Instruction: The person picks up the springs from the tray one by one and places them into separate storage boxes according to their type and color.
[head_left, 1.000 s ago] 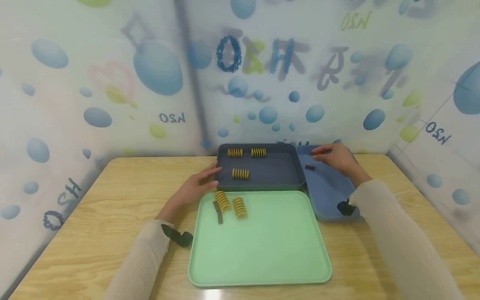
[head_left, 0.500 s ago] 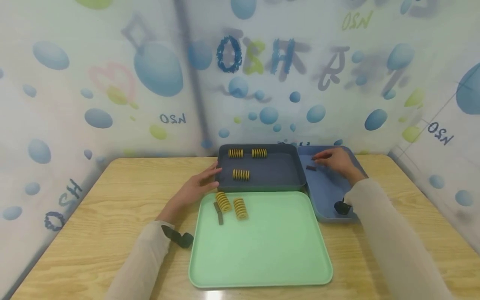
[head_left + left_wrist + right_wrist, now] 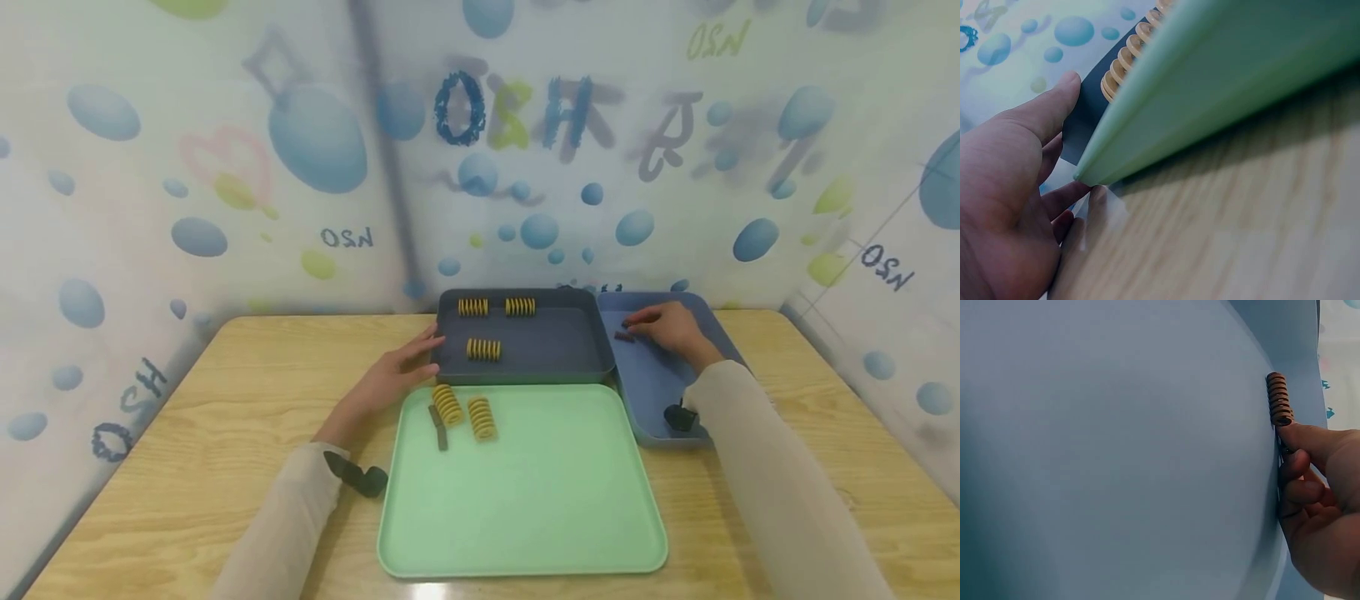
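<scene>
In the blue tray (image 3: pixel 660 392), my right hand (image 3: pixel 671 327) pinches a small dark spring (image 3: pixel 626 323), mostly hidden by the fingertips. Just in front of it lies a small brown spring (image 3: pixel 624 337); in the right wrist view the thumb is close to that spring's end (image 3: pixel 1279 400). My left hand (image 3: pixel 390 375) has its fingers spread at the left wall of the dark grey tray (image 3: pixel 555 346). Three yellow springs (image 3: pixel 483 349) lie in that tray. On the green tray (image 3: pixel 525 500) are two yellow springs (image 3: pixel 482 418) and thin brown pieces (image 3: pixel 438 427) end to end.
All three trays stand close together on a wooden table (image 3: pixel 300 358). A patterned wall sheet (image 3: pixel 300 233) rises behind the table. The green tray is nearest, the grey one behind it, the blue one at the right.
My right hand has come slightly nearer in the blue tray, bringing the pinched spring closer to the one lying there. The left hand has stayed at the grey tray's side.
</scene>
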{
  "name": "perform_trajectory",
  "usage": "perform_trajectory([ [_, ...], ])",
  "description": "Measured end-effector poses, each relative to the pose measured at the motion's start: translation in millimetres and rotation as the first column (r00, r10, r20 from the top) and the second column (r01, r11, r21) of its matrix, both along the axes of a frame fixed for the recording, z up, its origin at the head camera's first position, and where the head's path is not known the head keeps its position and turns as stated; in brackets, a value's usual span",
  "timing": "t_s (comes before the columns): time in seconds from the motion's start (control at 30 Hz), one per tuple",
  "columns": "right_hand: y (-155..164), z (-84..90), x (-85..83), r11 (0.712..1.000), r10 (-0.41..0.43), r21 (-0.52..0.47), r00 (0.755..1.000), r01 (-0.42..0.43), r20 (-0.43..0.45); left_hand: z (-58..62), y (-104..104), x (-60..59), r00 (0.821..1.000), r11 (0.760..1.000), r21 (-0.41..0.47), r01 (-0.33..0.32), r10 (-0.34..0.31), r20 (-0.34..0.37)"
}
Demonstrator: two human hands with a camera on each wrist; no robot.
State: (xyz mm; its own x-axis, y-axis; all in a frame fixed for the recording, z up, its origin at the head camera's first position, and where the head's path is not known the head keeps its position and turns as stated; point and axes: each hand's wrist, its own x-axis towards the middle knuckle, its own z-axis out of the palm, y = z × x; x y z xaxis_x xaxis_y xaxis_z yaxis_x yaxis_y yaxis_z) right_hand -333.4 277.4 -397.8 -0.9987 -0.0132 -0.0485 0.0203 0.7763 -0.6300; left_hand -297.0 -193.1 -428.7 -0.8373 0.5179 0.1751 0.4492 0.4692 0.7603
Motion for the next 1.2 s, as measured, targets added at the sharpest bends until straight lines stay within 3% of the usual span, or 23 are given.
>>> perform_trajectory([
  [0.63, 0.4, -0.1, -0.6, 1.0, 0.025, -0.002, 1.0, -0.025, 0.017, -0.2, -0.4, 1.0, 1.0, 1.0, 0.016, 0.007, -0.007, 0.003],
  [0.97, 3.8, 6.2, 2.0, 1.0, -0.006, 0.012, 0.999, 0.005, 0.032, 6.8, 0.8, 4.9, 1.0, 1.0, 0.012, -0.001, 0.001, 0.014],
  [1.2, 7.6, 3.2, 2.2, 1.0, -0.013, 0.005, 0.999, 0.013, 0.045, -0.1, 0.5, 0.4, 1.0, 1.0, 0.013, -0.008, 0.008, 0.03],
])
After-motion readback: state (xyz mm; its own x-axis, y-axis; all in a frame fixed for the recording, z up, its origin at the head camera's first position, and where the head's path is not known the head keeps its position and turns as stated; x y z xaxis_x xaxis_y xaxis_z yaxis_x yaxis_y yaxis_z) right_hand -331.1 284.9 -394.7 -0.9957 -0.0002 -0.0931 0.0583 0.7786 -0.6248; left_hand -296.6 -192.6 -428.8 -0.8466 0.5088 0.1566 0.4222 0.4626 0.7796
